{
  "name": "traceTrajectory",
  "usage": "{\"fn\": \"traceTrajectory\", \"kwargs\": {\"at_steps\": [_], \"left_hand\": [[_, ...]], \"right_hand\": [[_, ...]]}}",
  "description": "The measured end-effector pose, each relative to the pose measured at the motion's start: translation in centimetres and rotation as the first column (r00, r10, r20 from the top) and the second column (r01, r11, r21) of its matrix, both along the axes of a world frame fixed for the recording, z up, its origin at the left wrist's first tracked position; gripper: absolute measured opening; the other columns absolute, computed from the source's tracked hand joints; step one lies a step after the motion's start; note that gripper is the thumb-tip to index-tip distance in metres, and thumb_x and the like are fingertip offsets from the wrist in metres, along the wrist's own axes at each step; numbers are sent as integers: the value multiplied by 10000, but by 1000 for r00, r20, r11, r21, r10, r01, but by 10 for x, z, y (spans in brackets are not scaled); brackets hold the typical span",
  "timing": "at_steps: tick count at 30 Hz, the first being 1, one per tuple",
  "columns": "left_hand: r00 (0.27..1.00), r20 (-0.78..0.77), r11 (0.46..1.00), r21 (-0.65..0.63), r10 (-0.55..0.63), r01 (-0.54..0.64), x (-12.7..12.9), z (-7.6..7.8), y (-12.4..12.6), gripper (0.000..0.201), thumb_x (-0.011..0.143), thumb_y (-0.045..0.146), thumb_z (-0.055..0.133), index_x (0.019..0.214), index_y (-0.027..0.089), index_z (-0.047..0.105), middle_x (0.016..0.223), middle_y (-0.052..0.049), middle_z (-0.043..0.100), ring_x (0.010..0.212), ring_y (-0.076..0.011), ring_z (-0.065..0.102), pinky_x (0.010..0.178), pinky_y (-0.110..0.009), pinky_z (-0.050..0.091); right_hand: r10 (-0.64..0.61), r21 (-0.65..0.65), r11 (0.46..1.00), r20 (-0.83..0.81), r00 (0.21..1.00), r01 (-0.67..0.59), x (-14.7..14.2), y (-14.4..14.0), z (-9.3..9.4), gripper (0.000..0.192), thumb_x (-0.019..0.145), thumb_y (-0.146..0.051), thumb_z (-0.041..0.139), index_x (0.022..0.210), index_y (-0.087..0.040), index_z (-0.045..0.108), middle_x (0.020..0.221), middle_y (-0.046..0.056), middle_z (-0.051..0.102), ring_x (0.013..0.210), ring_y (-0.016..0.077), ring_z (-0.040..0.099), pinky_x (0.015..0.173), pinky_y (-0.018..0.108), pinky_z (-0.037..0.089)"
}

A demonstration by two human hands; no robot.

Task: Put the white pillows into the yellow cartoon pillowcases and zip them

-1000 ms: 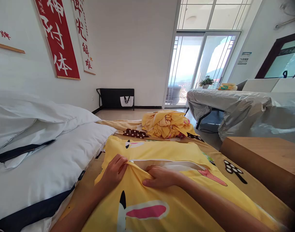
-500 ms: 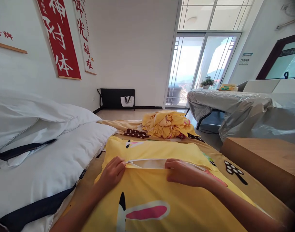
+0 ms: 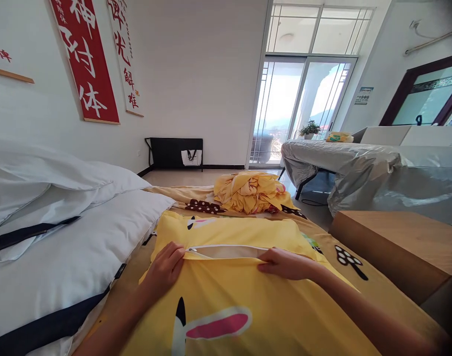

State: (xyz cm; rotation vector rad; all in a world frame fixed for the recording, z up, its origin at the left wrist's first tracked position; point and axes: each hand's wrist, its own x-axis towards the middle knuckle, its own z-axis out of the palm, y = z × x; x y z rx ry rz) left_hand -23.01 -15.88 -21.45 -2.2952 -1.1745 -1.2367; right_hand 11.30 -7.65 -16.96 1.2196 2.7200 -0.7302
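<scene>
Wall sign (image 3: 0, 54): cut off at the edge; I can read 牌.
White bedding (image 3: 81, 257): plump, lying beside the cover; its black tag (image 3: 120, 270) is too small to read.
Red scroll (image 3: 87, 79): large white characters, 神附体.
White scroll (image 3: 127, 81): red characters, the lower two 解难.
Left hand (image 3: 169, 263): my fingers are closed, pinching cloth just beside the zip pull (image 3: 192, 250).
Yellow cover (image 3: 226, 287): spread before me on the tan sheet (image 3: 328, 240), its zip gaping between my hands; I judge it light, soft, floppy, not fragile, best held by the zip edges.
Right hand (image 3: 285, 263): gripping the gap's near edge.
Notice (image 3: 364, 96): beside the glass door (image 3: 300, 111), print too small to read.
</scene>
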Motion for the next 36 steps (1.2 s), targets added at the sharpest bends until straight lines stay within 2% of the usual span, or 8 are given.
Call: {"fn": "traceTrajectory", "kwargs": {"at_steps": [7, 16, 19, 21, 24, 28, 32, 36], "left_hand": [[999, -32, 1000, 5, 2, -2, 0, -1, 1, 176, 916, 46, 413, 849, 201, 460, 815, -3, 542, 766, -118, 512, 714, -225, 465], [998, -51, 1000, 0, -22, 22, -1, -5, 2, 176, 926, 49, 403, 856, 188, 484, 825, -19, 555, 780, -123, 529, 717, -235, 471], [991, -129, 999, 38, 23, -18, -2, -3, 0, 186, 922, 44, 388, 849, 180, 491, 822, -26, 554, 761, -131, 516, 706, -248, 468], [974, -219, 994, 103, 61, -39, -2, -1, -2, 193, 914, 33, 380, 848, 172, 497, 818, -32, 552, 744, -137, 500, 698, -262, 462], [942, -315, 981, 188, 112, -54, -2, 2, -4, 193, 910, 25, 379, 859, 161, 507, 828, -43, 555, 741, -145, 484, 699, -277, 453], [921, -364, 976, 207, 138, -64, -1, 4, -6, 180, 912, 30, 391, 872, 155, 515, 839, -49, 563, 748, -149, 488, 703, -283, 447], [912, -377, 969, 234, 162, -76, -2, 4, -5, 189, 905, 24, 387, 860, 156, 515, 831, -49, 571, 741, -154, 492, 693, -288, 441], [915, -368, 967, 245, 164, -74, -3, 3, -3, 179, 898, 19, 396, 852, 151, 508, 788, -41, 560, 709, -149, 481, 671, -283, 434]], "right_hand": [[22, 233, 972, -177, 984, 21, 7, -1, 25, 287, 840, -346, 508, 618, -176, 444, 817, 22, 564, 715, 130, 473, 693, 264, 354], [-165, 256, 944, -176, 970, 207, -1, 11, -28, 293, 924, -392, 350, 737, -202, 472, 705, 8, 569, 664, 148, 493, 607, 260, 317], [-173, 239, 951, -110, 979, 195, -2, 12, -26, 262, 891, -378, 407, 730, -197, 505, 709, 17, 587, 648, 147, 495, 595, 257, 330], [-161, 329, 926, -100, 982, 185, -7, 7, -16, 162, 851, -287, 449, 764, -194, 550, 772, 38, 612, 700, 161, 514, 640, 269, 363], [-18, 484, 867, -209, 978, 119, -28, -12, 1, 229, 767, -93, 436, 899, -193, 593, 950, 75, 625, 893, 192, 534, 790, 304, 398], [172, 459, 888, -356, 919, 12, -85, -35, 14, 242, 851, -92, 406, 917, -188, 618, 930, 61, 636, 906, 164, 542, 813, 271, 405], [59, 416, 907, -287, 956, 69, -142, -33, 17, 261, 905, -248, 469, 743, -164, 656, 794, 68, 659, 779, 153, 557, 688, 250, 369], [-40, 336, 936, -204, 978, 109, -170, -23, 17, 332, 877, -337, 497, 655, -160, 670, 725, 74, 684, 647, 140, 549, 568, 257, 290]]}}
